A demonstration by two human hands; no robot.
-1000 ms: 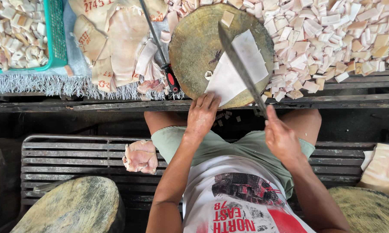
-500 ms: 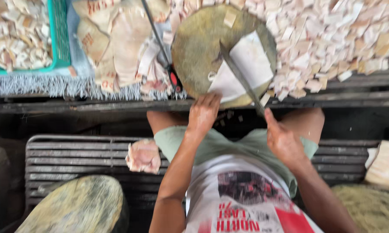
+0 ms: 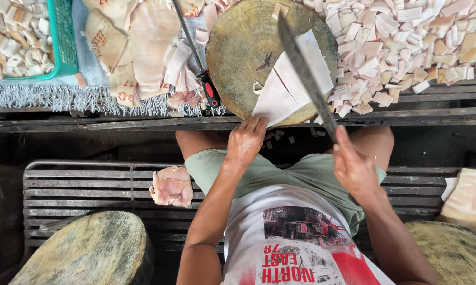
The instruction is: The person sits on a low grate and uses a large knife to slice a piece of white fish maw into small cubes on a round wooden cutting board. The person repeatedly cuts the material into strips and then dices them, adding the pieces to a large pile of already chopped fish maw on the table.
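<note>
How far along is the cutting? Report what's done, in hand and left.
Done: a heap of small cut pieces beside the round chopping block, more in the green basket. In hand: left hand steadies a pale slab; right hand holds the long knife. Left: uncut slabs beside the block.

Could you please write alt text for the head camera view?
Seen from above, a seated person's right hand holds a long knife over pale slabs on a round wooden block, the left hand at the slabs' near edge.
</note>
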